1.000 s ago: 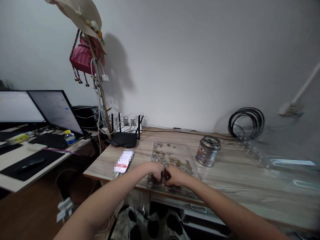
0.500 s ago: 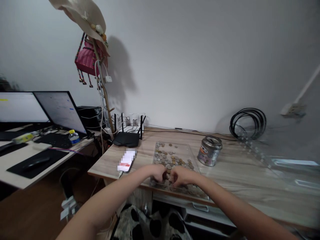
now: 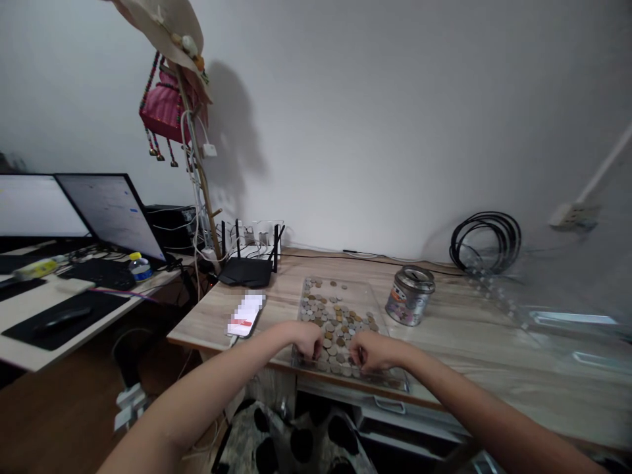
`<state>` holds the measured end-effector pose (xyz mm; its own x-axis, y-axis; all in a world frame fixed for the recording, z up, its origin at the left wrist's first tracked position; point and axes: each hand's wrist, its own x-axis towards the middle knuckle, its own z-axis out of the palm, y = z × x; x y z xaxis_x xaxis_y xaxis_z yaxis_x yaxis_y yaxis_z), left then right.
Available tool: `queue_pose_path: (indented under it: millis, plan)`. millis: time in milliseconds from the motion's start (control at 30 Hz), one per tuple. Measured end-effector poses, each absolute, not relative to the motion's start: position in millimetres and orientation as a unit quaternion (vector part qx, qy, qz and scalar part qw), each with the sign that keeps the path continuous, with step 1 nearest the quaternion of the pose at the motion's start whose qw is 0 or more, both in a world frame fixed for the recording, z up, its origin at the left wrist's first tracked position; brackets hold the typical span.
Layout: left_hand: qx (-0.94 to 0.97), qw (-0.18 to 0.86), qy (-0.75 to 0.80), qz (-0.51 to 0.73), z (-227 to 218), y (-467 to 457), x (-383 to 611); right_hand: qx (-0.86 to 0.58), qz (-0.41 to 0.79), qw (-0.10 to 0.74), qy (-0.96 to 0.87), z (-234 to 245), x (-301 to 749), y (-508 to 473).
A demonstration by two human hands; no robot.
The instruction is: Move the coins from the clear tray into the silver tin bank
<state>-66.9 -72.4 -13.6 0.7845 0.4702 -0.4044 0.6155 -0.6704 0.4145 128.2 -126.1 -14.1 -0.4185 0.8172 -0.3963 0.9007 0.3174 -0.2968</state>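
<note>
Several coins (image 3: 336,319) lie spread on a clear flat tray (image 3: 368,289) on the wooden desk (image 3: 469,342). My left hand (image 3: 309,340) rests at the tray's near left part, fingers curled down onto the coins. My right hand (image 3: 371,351) sits at the near right part, fingers curled in a loose pinch over coins; what it holds is too small to make out. A gap of coins shows between the two hands. A small metal tin with a slotted lid (image 3: 409,296) stands just right of the tray.
A phone (image 3: 244,317) lies left of the tray, a black router (image 3: 247,266) behind it. Coiled black cable (image 3: 486,240) leans on the wall at right, a clear plastic piece (image 3: 557,319) beside it. A second desk with monitors (image 3: 106,214) and keyboard stands left. A hat stand (image 3: 195,131) rises between.
My hands, touching at the tray's near middle before, have drawn apart, the right one moving rightwards. The view has shifted slightly.
</note>
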Motion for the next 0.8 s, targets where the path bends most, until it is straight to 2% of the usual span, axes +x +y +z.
queue_pose_path:
  millis: [100,200,333,433,667,800]
  plan:
    - [0.911,0.239,0.284,-0.179,-7,-73,-66,0.546,-0.248,0.084,0.796,-10,127,-127]
    - [0.912,0.223,0.297,-0.172,-3,-72,-64,0.552,-0.257,0.089,0.788,-3,127,-126]
    - [0.892,0.278,0.301,-0.191,-5,-70,-63,0.545,-0.258,0.141,0.785,0,130,-126]
    - [0.880,0.321,0.299,-0.183,-8,-70,-63,0.541,-0.254,0.133,0.791,-1,134,-128]
    - [0.897,0.278,0.299,-0.169,-6,-73,-64,0.552,-0.288,0.130,0.771,-3,139,-131]
    - [0.853,0.374,0.347,-0.109,-8,-73,-65,0.562,-0.263,0.098,0.778,5,143,-130]
